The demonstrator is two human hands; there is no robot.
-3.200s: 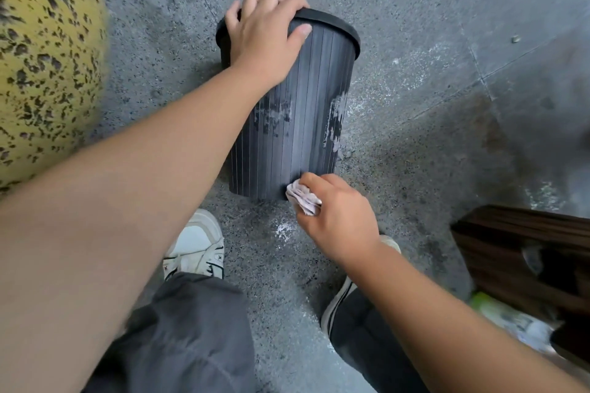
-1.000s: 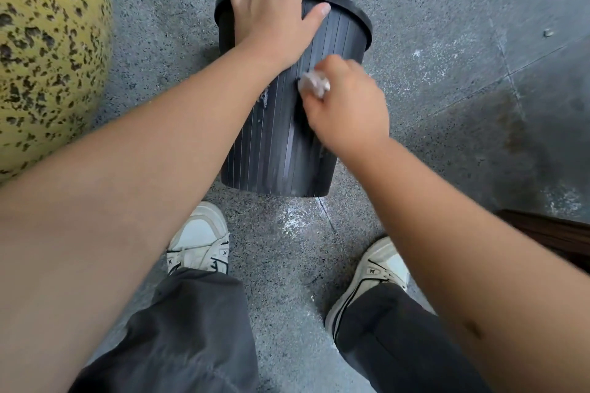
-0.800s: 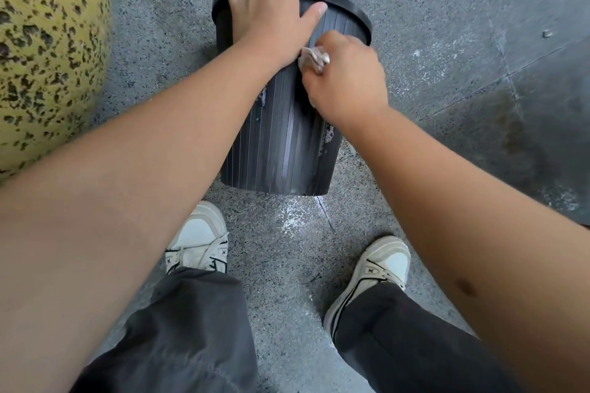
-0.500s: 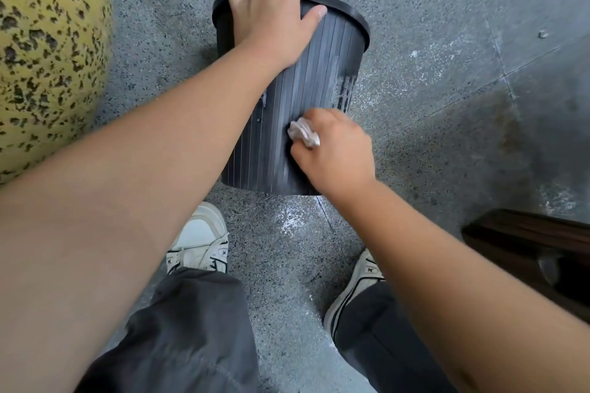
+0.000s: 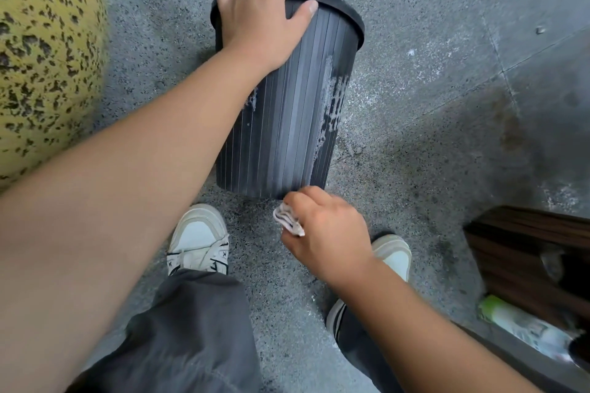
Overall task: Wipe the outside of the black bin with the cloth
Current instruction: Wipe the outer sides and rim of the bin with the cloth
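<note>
A black ribbed bin (image 5: 287, 112) stands on the grey floor in front of me, with pale smears down its right side. My left hand (image 5: 261, 13) grips its near rim, fingers curled over the edge and thumb against the wall. A small crumpled pale cloth (image 5: 287, 221) is held in my right hand (image 5: 325, 233), just below the bin's bottom edge and a little off the wall.
A yellow speckled rounded object (image 5: 44, 57) fills the far left. A dark wooden piece (image 5: 536, 252) with a green-capped item (image 5: 498, 313) lies at the right. My two white shoes (image 5: 198, 239) stand on the floor (image 5: 447, 41) just behind the bin.
My right hand slid the cloth down the bin's wall from near the rim to below the bottom edge. My left hand stayed on the rim.
</note>
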